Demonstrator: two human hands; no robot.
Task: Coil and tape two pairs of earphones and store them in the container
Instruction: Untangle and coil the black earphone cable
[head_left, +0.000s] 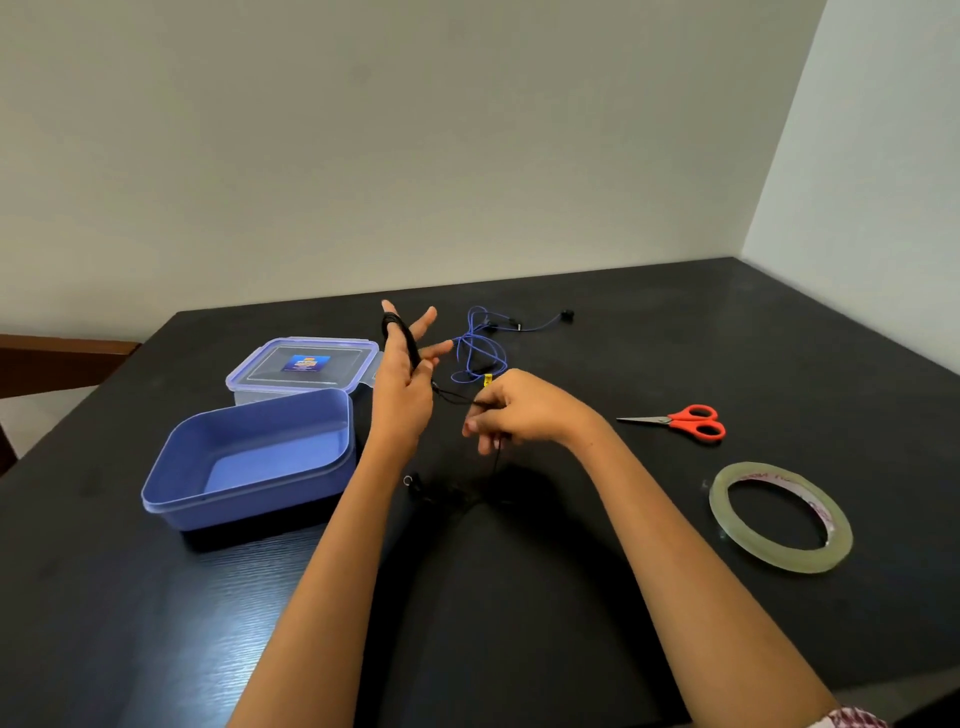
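Black earphones (410, 345) are partly wound in a coil around the raised fingers of my left hand (402, 395), whose thumb presses against the coil. From there the black cord runs right to my right hand (514, 410), which pinches it. The rest hangs down to the table, where the earbuds (415, 486) lie between my forearms. Blue earphones (480, 348) lie loose and tangled on the black table (649, 338) just beyond my hands. The open blue container (171, 483) stands left of my left arm.
A clear box with a blue-edged lid (306, 364) stands behind the container. Red-handled scissors (685, 421) and a roll of clear tape (779, 519) lie to the right. Walls close off the table's far and right sides. A wooden chair (62, 358) stands far left.
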